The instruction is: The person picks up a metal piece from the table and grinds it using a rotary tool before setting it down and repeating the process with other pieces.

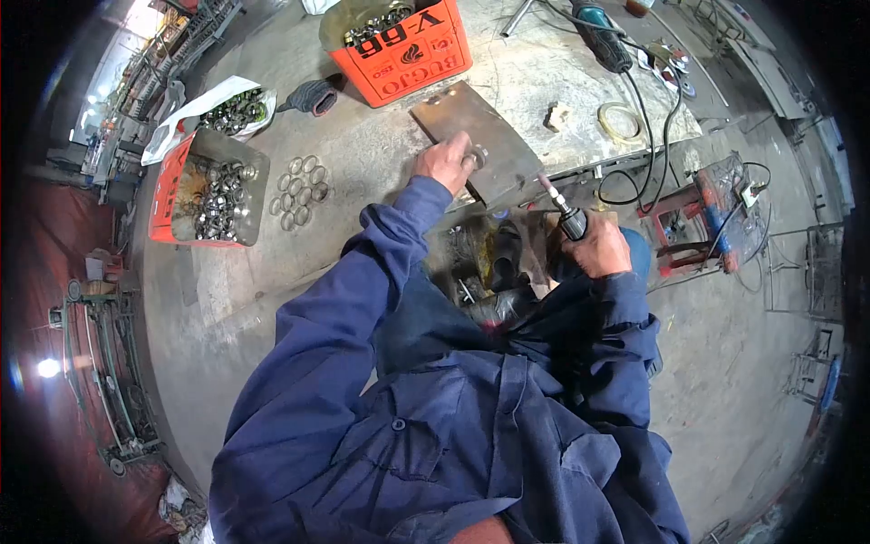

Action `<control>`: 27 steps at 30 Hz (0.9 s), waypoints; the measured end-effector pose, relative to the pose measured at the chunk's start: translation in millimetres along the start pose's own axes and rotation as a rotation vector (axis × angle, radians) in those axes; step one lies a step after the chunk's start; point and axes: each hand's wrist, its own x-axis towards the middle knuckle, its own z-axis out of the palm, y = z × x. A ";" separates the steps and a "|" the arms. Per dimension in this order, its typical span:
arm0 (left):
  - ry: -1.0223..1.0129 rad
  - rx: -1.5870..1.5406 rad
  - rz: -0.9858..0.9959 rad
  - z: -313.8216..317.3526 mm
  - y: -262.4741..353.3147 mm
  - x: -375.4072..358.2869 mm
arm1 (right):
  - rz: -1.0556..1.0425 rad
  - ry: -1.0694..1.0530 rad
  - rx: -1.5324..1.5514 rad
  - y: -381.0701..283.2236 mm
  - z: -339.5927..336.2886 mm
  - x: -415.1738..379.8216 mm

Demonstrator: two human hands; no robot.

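My left hand [442, 163] has its fingers closed around a small metal ring [478, 158], held over the flat metal plate [498, 136]. In my right hand [604, 248] is a rotary grinder [573, 223] with a dark chuck and a slim, pinkish abrasive tip pointing up and left toward the plate's corner. The tip and the ring are apart. My fist covers most of the grinder's body. Several similar rings [296, 192] lie grouped on the table, left of my left hand.
An orange cut-open can [403, 68] of metal parts stands behind the plate. Another can [168, 195] and a white bag [213, 102] hold more. Nearby lie a dark glove [313, 98], a corded angle grinder [603, 41], and a yellowish coil [620, 122]. A red metal frame [693, 222] stands right.
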 end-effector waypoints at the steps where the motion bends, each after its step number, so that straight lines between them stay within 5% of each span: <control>1: 0.000 0.005 0.002 -0.1 -0.2 1.1 | 0.008 -0.007 0.009 -1.2 0.0 0.3; 7: -0.001 -0.124 0.083 10.4 -17.6 17.1 | -0.029 0.007 -0.012 0.8 0.8 -0.6; 9: -0.296 -0.330 -0.103 3.5 -12.1 20.4 | -0.022 0.003 -0.010 0.9 -0.4 -0.5; 12: -0.454 -0.534 -0.293 -8.0 5.7 15.7 | 0.009 -0.038 -0.019 3.6 -0.8 1.8; 19: -0.598 -0.763 -0.449 -3.1 17.1 8.8 | -0.004 -0.064 -0.064 2.6 -0.3 1.1; 27: -0.607 -0.694 -0.364 4.1 17.6 0.8 | -0.033 -0.092 -0.113 3.9 8.3 5.7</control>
